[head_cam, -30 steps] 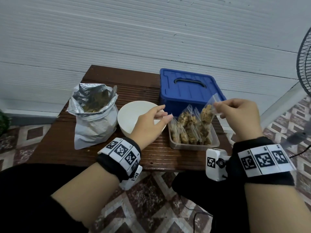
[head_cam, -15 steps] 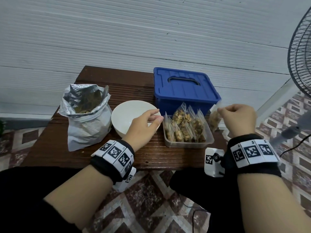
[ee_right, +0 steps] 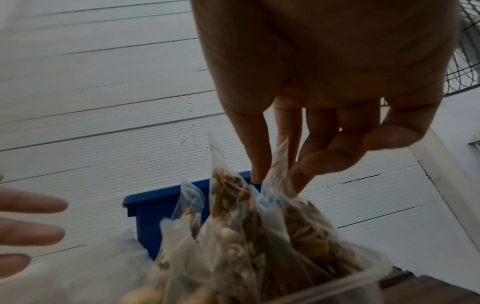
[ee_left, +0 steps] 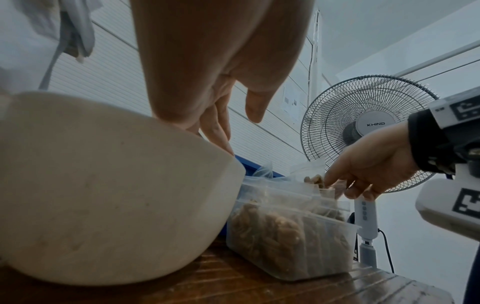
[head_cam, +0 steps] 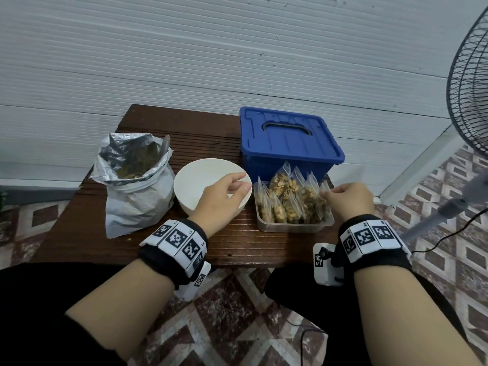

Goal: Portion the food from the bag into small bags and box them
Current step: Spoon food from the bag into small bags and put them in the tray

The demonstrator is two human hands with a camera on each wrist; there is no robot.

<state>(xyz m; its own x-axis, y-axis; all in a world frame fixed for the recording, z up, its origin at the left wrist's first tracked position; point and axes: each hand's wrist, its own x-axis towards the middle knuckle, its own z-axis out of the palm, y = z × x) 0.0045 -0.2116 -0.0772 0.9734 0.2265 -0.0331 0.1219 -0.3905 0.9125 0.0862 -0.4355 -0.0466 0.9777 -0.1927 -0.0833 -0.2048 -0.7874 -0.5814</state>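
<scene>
The table (head_cam: pixel 148 233) is dark brown wood with thin grooves. At its left stands a big crinkly silver bag (head_cam: pixel 134 180), open at the top, with brownish food deep inside that is hard to make out. Next to it is a round, smooth white bowl (head_cam: pixel 195 178). What is in the bowl cannot be seen.

The left hand (head_cam: pixel 224 196) hovers over the bowl's right side. Its fingers (ee_left: pixel 218 127) are loose and hold nothing.

Just right of the bowl sits a clear plastic tray (head_cam: pixel 293 225). Small see-through bags (head_cam: pixel 285 196) full of pale nuts stand packed in it, their tops pointing up. The right hand (head_cam: pixel 346 199) is at the tray's right end. Its thumb and fingers (ee_right: pixel 259 156) pinch the thin top of the last small bag (ee_right: pixel 298 216), which sits in the tray with the others.

Behind the tray is a blue plastic box (head_cam: pixel 287 143) with its lid shut and a handle on top. A wire fan (ee_left: pixel 369 131) stands at the right, partly cut off in the head view.
</scene>
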